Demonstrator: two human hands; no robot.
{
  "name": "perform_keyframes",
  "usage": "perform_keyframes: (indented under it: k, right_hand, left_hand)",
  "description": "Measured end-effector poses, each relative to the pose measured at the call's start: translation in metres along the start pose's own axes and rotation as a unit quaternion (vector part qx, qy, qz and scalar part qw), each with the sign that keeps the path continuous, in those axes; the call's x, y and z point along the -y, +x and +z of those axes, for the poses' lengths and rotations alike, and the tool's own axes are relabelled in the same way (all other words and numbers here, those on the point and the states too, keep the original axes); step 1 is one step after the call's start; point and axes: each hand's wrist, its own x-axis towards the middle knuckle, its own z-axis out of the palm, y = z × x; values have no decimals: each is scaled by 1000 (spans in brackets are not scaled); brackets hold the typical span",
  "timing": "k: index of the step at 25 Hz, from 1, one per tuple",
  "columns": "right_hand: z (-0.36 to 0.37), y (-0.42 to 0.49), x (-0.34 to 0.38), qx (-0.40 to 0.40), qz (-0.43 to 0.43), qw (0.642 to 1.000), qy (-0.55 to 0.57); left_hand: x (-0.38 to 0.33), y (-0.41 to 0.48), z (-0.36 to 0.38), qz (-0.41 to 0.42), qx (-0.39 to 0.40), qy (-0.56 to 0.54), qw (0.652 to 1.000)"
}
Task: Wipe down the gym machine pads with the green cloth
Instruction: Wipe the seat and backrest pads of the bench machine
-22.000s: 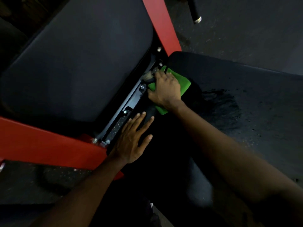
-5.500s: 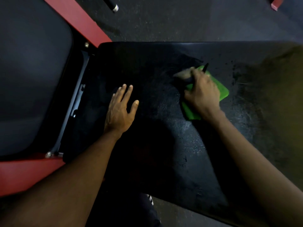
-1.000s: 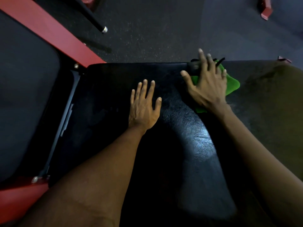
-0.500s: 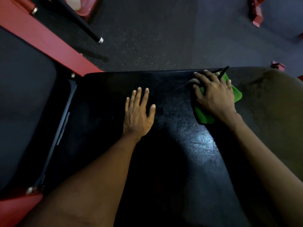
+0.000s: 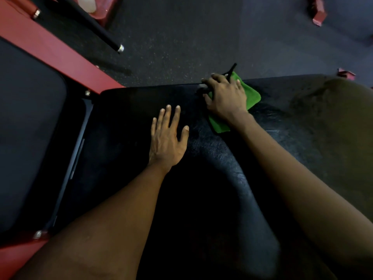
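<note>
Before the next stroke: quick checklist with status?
1. Grip: green cloth pinned under right hand: ok.
2. Brace: left hand flat on seat pad, apart from the cloth: ok.
3. Room to push farther: not ok, the cloth is at the pad's far edge.
4. Stray object: thin black item sticks out past the right hand; what it is: cannot tell.
5. Coverage: back pad wiped: cannot tell.

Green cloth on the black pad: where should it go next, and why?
Probably sweep it rightward. The right hand holds the green cloth at the far edge of the black pad, and the stretch to its right looks dull and streaked. The left hand rests flat.
</note>
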Motion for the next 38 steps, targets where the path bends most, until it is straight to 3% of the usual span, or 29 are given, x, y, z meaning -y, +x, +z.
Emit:
perform_keyframes:
  k: [5,9,17,22,28,33,38]
  right_hand:
    - [-37,-27,-84,-46,56,997,23]
    - [-27,-39,-79,-102,118,988,-9]
    - [-24,-50,-60,-68,10,998,-6]
    - [-68,-81,-137,-128,170,977,-17]
    - [-40,-72,-108,-191,207,959,23]
    - [-31,-56,-94,-140,127,982,-4]
    - [-41,-46,-107,-100,38,994,-33]
  left_hand:
    - [0,-1,0,3,-13,4,1000]
    - [1,0,2,3,-6,8,1000]
    - [0,-1,1,2,-17,2,1000]
    - [-3,-1,2,16,-39,3,999]
    - [-38,22,-17,74,-65,-43,994]
    - [-100,35,12,130,1,-62,990]
    - [-95,37,16,129,-11,-51,990]
